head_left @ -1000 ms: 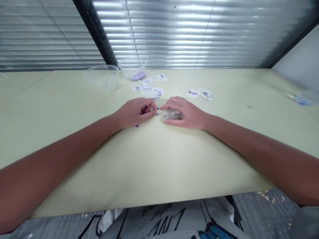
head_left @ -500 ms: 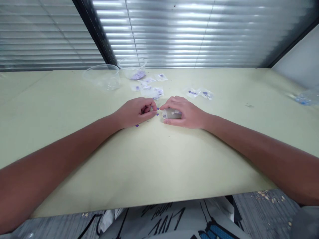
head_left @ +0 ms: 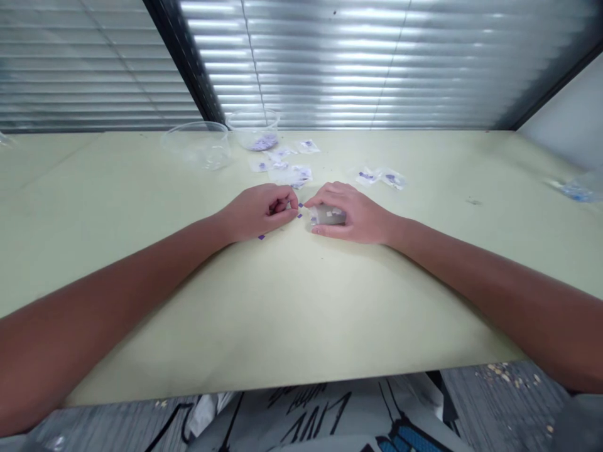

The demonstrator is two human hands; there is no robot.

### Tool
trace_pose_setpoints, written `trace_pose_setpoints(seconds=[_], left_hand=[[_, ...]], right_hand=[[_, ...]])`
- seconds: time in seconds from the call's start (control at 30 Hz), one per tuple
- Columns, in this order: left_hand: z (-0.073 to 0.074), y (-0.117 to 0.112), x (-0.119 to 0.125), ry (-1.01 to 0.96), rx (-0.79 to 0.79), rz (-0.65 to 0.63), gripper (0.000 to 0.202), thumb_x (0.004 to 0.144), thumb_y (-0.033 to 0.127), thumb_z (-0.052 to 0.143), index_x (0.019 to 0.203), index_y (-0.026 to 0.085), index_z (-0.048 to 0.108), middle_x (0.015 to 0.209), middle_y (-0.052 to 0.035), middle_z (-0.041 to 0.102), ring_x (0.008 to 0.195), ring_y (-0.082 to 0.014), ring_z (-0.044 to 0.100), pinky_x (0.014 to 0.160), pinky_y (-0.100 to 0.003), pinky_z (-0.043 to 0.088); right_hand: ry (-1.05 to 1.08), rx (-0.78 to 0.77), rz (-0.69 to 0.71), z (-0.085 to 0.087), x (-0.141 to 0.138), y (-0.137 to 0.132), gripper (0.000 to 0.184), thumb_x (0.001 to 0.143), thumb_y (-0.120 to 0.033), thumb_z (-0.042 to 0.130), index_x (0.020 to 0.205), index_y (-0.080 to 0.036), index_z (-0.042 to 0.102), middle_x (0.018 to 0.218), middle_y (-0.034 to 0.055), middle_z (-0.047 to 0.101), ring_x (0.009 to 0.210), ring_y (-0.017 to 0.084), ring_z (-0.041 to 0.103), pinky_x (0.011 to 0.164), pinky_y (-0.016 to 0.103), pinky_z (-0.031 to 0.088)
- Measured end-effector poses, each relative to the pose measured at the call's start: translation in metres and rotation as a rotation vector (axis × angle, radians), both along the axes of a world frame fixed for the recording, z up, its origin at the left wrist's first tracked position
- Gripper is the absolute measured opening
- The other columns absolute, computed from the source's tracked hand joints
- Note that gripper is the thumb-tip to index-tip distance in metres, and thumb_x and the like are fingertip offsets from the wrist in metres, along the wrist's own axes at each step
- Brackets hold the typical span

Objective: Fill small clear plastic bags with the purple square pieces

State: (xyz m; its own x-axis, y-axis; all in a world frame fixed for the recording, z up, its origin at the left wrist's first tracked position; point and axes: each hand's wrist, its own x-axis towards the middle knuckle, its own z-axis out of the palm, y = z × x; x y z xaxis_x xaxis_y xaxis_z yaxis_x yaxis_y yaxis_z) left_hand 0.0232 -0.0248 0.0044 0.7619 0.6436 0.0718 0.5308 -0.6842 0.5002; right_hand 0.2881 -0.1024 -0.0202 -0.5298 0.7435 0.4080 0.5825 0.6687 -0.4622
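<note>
Both forearms reach across the pale green worktop [head_left: 282, 314], and the hands sit just apart near its middle. The left hand [head_left: 254, 213] is curled, thumb and forefinger pressed together at the tips, though whether they pinch one of the tiny pieces I cannot tell. The right hand [head_left: 355, 216] cups a clear plastic packet [head_left: 328, 215], fingers over the top and thumb along the near side, holding it down against the worktop. The packet's long axis runs sideways, one end pointing toward the left hand, and white squares show on it.

Small purple squares [head_left: 300, 215] lie in the gap between the hands, closer to the left fingertips than the right, and one more sits just below the left hand. Toward the far edge stand a clear plastic bowl [head_left: 195, 145] and a clear plastic cup [head_left: 254, 139] holding purple pieces — small sachets [head_left: 301, 176] are strewn in front of them, a crumpled clear bag [head_left: 577, 191] lies at the right edge, and slatted blinds [head_left: 377, 63] fill the background
</note>
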Motion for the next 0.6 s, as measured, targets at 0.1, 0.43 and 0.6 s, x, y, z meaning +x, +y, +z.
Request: trace_pose_setpoints(seconds=[0.1,0.43,0.6], left_hand=[[0.0002,-0.0011,0.0006,-0.004,-0.025,0.011,0.023,0.094,0.046,0.064,0.097,0.024,0.070,0.070,0.0017,0.054,0.056,-0.0139,0.054,0.044,-0.021,0.040],[0.0007,-0.0020,-0.0003,-0.011,-0.044,0.015,0.021,0.095,0.045,0.065,0.099,0.025,0.070,0.071,0.0014,0.054,0.056,-0.0134,0.055,0.042,-0.020,0.039],[-0.0004,-0.0007,-0.0003,-0.007,-0.016,-0.001,0.023,0.095,0.047,0.063,0.097,0.025,0.070,0.070,0.0014,0.055,0.057,-0.0142,0.054,0.044,-0.022,0.041]], right_hand=[[0.001,0.001,-0.007,-0.0001,0.0001,-0.0007,0.039,0.098,-0.053,0.072,0.128,-0.030,0.069,0.119,0.0089,0.072,0.113,0.031,0.065,0.107,0.051,0.046],[-0.007,-0.004,-0.010,0.0006,0.0006,-0.0019,0.039,0.098,-0.052,0.072,0.129,-0.030,0.069,0.121,0.0089,0.072,0.114,0.031,0.065,0.107,0.051,0.046],[-0.006,-0.008,-0.010,0.0004,0.0003,-0.0013,0.039,0.097,-0.053,0.072,0.130,-0.031,0.069,0.121,0.0089,0.072,0.114,0.032,0.065,0.107,0.052,0.046]])
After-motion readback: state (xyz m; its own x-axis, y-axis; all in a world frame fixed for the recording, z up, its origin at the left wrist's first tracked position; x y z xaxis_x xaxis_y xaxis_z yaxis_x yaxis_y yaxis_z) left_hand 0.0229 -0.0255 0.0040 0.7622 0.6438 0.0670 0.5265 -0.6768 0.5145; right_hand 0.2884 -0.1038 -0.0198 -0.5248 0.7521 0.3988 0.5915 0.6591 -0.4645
